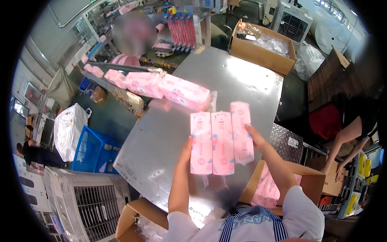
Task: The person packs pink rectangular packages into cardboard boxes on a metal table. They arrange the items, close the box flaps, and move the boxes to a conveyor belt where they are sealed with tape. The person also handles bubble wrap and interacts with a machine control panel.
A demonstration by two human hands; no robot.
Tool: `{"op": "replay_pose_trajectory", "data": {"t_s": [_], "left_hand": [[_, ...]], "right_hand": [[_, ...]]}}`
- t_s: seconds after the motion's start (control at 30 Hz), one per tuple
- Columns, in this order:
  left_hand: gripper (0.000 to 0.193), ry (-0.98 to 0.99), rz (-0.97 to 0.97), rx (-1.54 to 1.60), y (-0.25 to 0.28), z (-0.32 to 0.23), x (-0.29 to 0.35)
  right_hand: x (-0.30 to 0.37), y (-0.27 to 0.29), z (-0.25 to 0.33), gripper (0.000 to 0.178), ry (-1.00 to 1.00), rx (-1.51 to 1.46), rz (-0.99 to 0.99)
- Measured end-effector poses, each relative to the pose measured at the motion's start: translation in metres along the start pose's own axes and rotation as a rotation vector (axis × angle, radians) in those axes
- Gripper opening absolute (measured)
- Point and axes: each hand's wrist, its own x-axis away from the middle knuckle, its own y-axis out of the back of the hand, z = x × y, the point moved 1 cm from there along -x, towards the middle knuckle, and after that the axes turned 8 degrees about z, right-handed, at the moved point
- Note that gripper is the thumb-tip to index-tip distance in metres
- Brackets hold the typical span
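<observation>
Three pink film-wrapped packs, like tissue packs, stand side by side over the metal table (157,137). My left hand (186,151) presses on the outer side of the left pack (200,143). The middle pack (222,143) sits close against it. On the other side, my right hand (255,138) grips the right pack (242,133), which leans slightly and sits a little farther from me than the other two. Between them, my hands squeeze the row from both ends. Loose film ends hang from the packs' near ends.
More pink packs (183,92) come in a line along a conveyor (117,90) at the far left. An open carton (310,177) of pink packs stands at my right. Cartons of clear plastic stand at the far right (262,50) and near left (137,213). A co-worker's arms (342,139) reach in at right.
</observation>
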Motion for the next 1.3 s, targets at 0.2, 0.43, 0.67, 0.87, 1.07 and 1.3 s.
{"op": "replay_pose_trajectory", "data": {"t_s": [0.2,0.43,0.67,0.87,1.07,1.3], "left_hand": [[0.072,-0.030,0.071,0.196,-0.015,-0.017,0.063],[0.067,0.007,0.230,-0.157,-0.049,-0.001,0.192],[0.068,-0.014,0.375,-0.226,-0.144,0.014,0.213],[0.063,0.128,1.076,0.293,-0.314,0.097,0.187],[0.078,0.560,0.866,-0.224,-0.447,0.133,0.181],[0.082,0.432,0.748,-0.876,-0.480,0.181,0.194]], "right_hand": [[0.053,-0.015,-0.022,0.086,0.180,0.299,0.082],[0.169,-0.008,-0.054,0.090,0.262,0.467,0.248],[0.283,0.033,-0.091,0.053,0.399,0.092,-0.143],[0.459,0.147,-0.122,0.065,0.463,0.061,-0.555],[0.483,0.267,-0.264,0.048,-0.052,-0.003,-0.867],[0.437,0.185,-0.186,0.076,0.196,0.825,-0.853]]}}
